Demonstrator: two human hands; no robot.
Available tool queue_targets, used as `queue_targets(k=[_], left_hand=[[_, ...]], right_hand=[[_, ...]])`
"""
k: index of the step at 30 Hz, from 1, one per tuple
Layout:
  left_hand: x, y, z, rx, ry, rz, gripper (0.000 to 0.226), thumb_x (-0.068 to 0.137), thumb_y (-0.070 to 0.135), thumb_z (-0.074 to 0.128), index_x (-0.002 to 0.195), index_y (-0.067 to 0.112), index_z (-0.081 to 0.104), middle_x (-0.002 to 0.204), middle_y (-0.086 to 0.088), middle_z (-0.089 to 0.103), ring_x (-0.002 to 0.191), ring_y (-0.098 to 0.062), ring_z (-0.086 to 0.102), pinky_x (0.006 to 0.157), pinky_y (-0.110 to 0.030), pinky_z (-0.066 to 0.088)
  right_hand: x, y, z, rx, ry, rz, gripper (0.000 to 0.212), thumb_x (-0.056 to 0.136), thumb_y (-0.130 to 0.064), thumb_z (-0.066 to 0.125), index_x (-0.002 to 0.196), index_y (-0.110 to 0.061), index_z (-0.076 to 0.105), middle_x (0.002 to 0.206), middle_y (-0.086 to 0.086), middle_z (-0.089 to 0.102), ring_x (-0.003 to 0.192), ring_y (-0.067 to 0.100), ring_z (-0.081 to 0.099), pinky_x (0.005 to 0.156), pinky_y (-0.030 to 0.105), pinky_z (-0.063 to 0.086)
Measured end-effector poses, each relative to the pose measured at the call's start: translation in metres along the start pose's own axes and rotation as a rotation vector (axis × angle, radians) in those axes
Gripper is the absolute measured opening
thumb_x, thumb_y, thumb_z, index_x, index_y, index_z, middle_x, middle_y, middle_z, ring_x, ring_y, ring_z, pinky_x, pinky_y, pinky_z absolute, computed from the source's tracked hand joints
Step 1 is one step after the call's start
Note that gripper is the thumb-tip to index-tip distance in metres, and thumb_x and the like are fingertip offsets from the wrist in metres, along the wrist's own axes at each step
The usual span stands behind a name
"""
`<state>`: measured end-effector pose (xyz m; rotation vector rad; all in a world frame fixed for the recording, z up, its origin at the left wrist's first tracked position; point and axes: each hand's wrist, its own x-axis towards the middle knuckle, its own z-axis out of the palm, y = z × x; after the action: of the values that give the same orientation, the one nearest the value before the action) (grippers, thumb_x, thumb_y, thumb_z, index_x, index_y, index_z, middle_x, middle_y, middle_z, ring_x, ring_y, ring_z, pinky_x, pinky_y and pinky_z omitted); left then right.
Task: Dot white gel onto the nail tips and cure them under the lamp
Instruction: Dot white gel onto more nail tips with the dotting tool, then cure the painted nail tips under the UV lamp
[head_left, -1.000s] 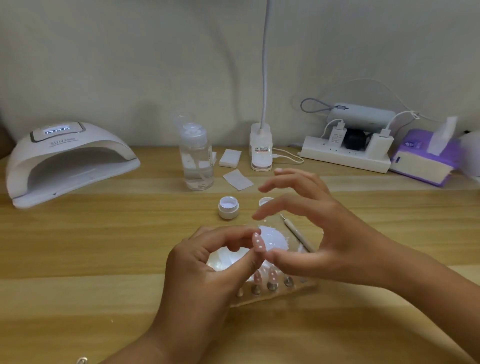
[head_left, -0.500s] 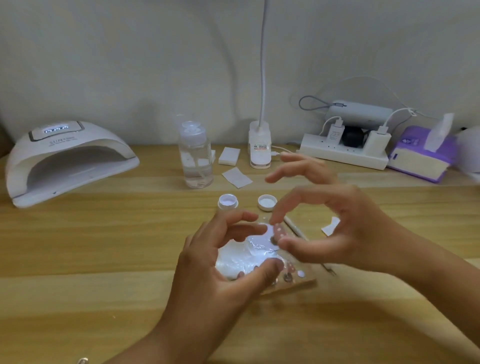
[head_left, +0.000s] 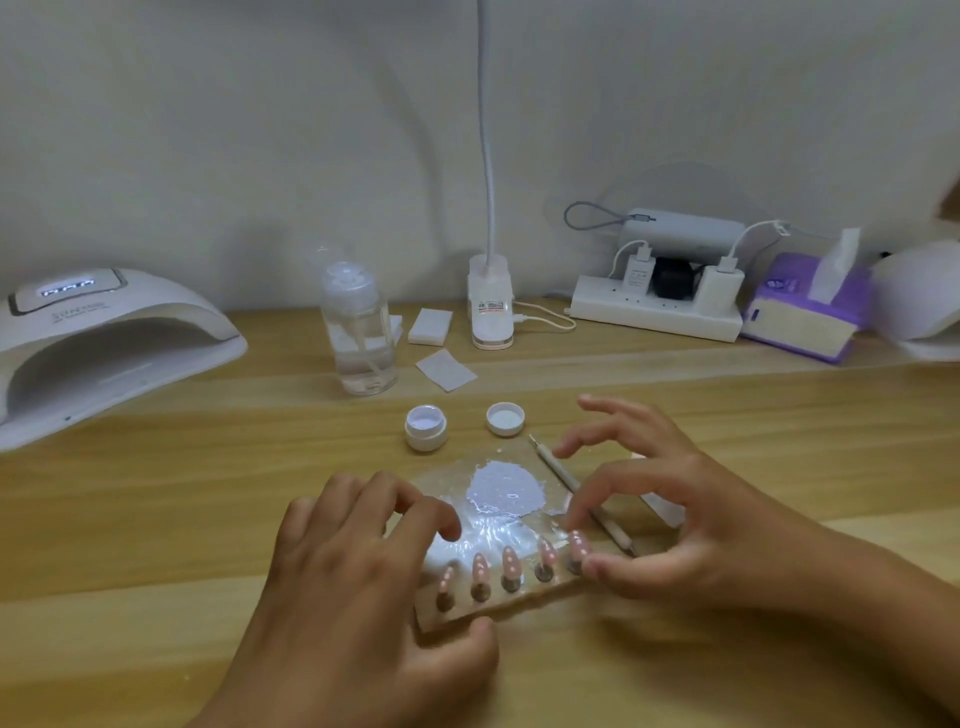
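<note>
Wooden table. Five pink nail tips stand on a board that our left hand grips. Our right hand curls narrowly about the rightmost tip, contact unclear. Brushing fingers could smear wet gel before it reaches the lamp, far left.

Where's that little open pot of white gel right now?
Head view: the gel pot stands on the table just left of centre, beside its loose cap, between the clear bottle behind and the nail-tip board in front.
</note>
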<state>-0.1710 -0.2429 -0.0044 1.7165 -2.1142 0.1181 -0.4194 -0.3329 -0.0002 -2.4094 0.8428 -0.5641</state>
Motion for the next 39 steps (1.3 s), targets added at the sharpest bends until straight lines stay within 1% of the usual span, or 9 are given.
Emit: queue_targets(k=[9,14,17,22,26,29,34,37,39], left_hand=[[0.006,-0.007,0.002,-0.037,0.097,0.168,0.02,0.06,0.055,0.055,0.055,0.037,0.061,0.066,0.017,0.052,0.07,-0.005,0.035,0.063,-0.028,0.026],[0.035,-0.005,-0.003,-0.118,0.149,0.303,0.016,0.076,0.051,0.05,0.064,0.041,0.055,0.067,0.02,0.048,0.067,0.003,0.033,0.06,-0.022,0.032],[0.064,0.007,0.009,-0.174,0.189,0.397,0.028,0.086,0.038,0.045,0.061,0.034,0.056,0.074,0.016,0.046,0.065,0.002,0.039,0.059,-0.022,0.035],[0.121,0.071,0.025,-0.335,0.05,0.513,0.059,0.096,0.065,0.032,0.054,0.039,0.064,0.061,0.02,0.05,0.059,0.005,0.045,0.053,-0.014,0.042],[0.171,0.138,0.061,-0.366,-0.145,0.473,0.088,0.065,0.098,0.017,0.11,0.043,0.067,0.088,0.025,0.04,0.088,0.01,0.034,0.081,-0.002,0.029],[0.205,0.18,0.1,-0.249,-0.297,0.431,0.04,0.089,0.062,0.053,0.115,0.035,0.068,0.092,0.024,0.036,0.098,0.0,0.032,0.086,-0.004,0.023],[0.253,0.196,0.14,-0.32,-0.471,0.306,0.027,0.101,0.033,0.045,0.107,0.022,0.069,0.086,0.015,0.03,0.1,-0.017,0.033,0.105,-0.018,0.024],[0.269,0.212,0.148,-0.581,-0.503,0.262,0.035,0.095,-0.004,0.025,0.079,-0.024,0.048,0.135,-0.046,0.029,0.118,-0.048,0.041,0.107,-0.047,0.02],[0.27,0.215,0.163,-0.458,-0.214,0.349,0.042,0.105,0.01,0.018,0.067,0.014,0.035,0.081,0.01,0.016,0.089,-0.017,0.05,0.09,-0.032,0.029]], right_hand=[[-0.001,0.003,0.007,-0.283,0.011,-0.126,0.019,0.079,-0.047,0.072,0.097,-0.04,0.069,0.135,-0.03,0.038,0.151,0.006,0.006,0.122,0.054,0.007],[-0.007,-0.007,-0.038,-0.173,0.024,-0.058,0.027,0.077,-0.045,0.078,0.102,-0.04,0.068,0.131,-0.029,0.044,0.148,0.002,0.015,0.119,0.028,0.016],[-0.022,-0.002,-0.102,-0.127,-0.066,0.253,0.042,0.078,-0.064,0.07,0.115,-0.047,0.06,0.129,-0.034,0.043,0.135,-0.012,0.027,0.105,0.006,0.023],[-0.061,0.072,-0.208,-0.459,-0.05,1.006,0.027,0.094,-0.045,0.057,0.081,-0.022,0.061,0.083,-0.007,0.056,0.086,0.015,0.056,0.071,0.023,0.045],[-0.084,0.152,-0.248,-0.51,0.016,1.355,0.036,0.104,-0.016,0.045,0.139,-0.007,0.046,0.129,0.011,0.055,0.119,0.022,0.053,0.091,0.026,0.044],[-0.096,0.206,-0.248,-0.481,0.306,1.387,0.035,0.105,-0.018,0.044,0.136,-0.002,0.052,0.137,0.016,0.056,0.124,0.029,0.054,0.097,0.031,0.042],[-0.092,0.262,-0.235,-0.558,0.614,1.409,0.041,0.096,-0.046,0.054,0.121,-0.014,0.062,0.126,0.009,0.062,0.118,0.026,0.057,0.09,0.027,0.044],[-0.077,0.279,-0.237,-0.645,0.579,1.464,0.034,0.095,-0.035,0.048,0.121,-0.018,0.062,0.127,0.0,0.061,0.123,0.018,0.053,0.098,0.026,0.039],[-0.07,0.291,-0.237,-0.668,0.552,1.503,0.032,0.095,-0.03,0.043,0.118,-0.02,0.063,0.125,-0.003,0.062,0.122,0.016,0.052,0.1,0.028,0.035]])
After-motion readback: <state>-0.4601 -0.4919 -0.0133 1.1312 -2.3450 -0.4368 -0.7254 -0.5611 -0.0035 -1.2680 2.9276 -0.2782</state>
